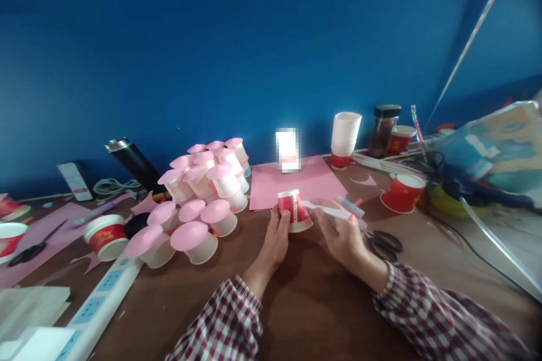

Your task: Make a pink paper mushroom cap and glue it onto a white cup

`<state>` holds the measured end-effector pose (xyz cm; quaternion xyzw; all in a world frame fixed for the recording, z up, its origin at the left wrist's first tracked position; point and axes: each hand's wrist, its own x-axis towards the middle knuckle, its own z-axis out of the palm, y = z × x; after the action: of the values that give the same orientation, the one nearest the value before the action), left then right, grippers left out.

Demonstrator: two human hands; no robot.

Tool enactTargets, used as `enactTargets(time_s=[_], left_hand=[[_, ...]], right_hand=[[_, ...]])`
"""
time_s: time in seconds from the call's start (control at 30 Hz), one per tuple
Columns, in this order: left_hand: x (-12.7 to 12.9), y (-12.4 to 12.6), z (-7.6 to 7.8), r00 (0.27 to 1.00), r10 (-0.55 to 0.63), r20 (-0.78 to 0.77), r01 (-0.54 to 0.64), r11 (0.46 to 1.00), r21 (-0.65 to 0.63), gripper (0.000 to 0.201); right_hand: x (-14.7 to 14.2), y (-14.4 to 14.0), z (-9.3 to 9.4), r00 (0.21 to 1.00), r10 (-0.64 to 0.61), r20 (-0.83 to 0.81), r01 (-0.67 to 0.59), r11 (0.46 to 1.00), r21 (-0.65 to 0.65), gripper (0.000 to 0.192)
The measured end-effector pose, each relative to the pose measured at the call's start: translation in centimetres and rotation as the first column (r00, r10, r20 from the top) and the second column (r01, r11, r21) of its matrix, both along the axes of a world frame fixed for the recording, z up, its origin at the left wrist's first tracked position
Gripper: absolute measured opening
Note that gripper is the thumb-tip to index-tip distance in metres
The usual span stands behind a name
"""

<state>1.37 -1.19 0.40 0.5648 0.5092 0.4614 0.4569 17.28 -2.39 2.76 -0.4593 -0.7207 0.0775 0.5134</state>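
Note:
My left hand [276,232] is closed around the side of a small red-and-white paper cup [300,213], which is tilted above the brown table. In my right hand [345,240] is a slim white pen-shaped tool [332,212]; its tip points left and meets or nearly meets the cup's right side. The tool's exact kind cannot be made out. Behind the cup lies a pink paper sheet [311,183]. Black scissors [383,243] rest beside my right hand, partly hidden by it. A pale marker-like stick [350,206] lies just beyond my right fingers.
Several white cups with pink paper tops [195,236] stand at left. A power strip [101,302], a red cup [108,240] and a black flask [133,163] are farther left. At right are stacked white cups [346,132], another red cup [403,193], a dark jar [384,130] and a cable.

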Motion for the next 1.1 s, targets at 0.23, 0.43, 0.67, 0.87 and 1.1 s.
enactTargets(time_s=[0.23,0.43,0.67,0.87,1.1], left_hand=[[-0.12,0.06,-0.27,1.000,0.010,-0.010,-0.010,1.000,-0.027,0.057],[-0.05,-0.03,-0.05,1.000,0.013,0.004,-0.013,1.000,-0.019,0.058],[-0.03,-0.10,0.30,1.000,0.003,0.030,-0.003,1.000,0.004,0.054],[0.12,-0.02,0.29,1.000,0.000,0.007,0.000,0.999,0.033,0.050],[0.18,0.11,0.21,1.000,-0.017,0.017,0.016,0.999,0.028,0.051]], right_hand=[[-0.03,-0.13,0.31,1.000,0.022,0.011,-0.022,0.999,-0.032,0.023],[-0.08,-0.17,0.43,0.999,0.020,0.037,-0.019,0.999,-0.026,0.021],[-0.12,-0.33,0.45,1.000,0.006,0.025,-0.007,1.000,0.016,0.019],[-0.28,-0.19,0.04,0.999,0.037,0.006,-0.037,0.999,0.038,0.020],[-0.40,-0.16,-0.37,1.000,-0.002,0.022,0.000,0.998,0.059,0.018]])
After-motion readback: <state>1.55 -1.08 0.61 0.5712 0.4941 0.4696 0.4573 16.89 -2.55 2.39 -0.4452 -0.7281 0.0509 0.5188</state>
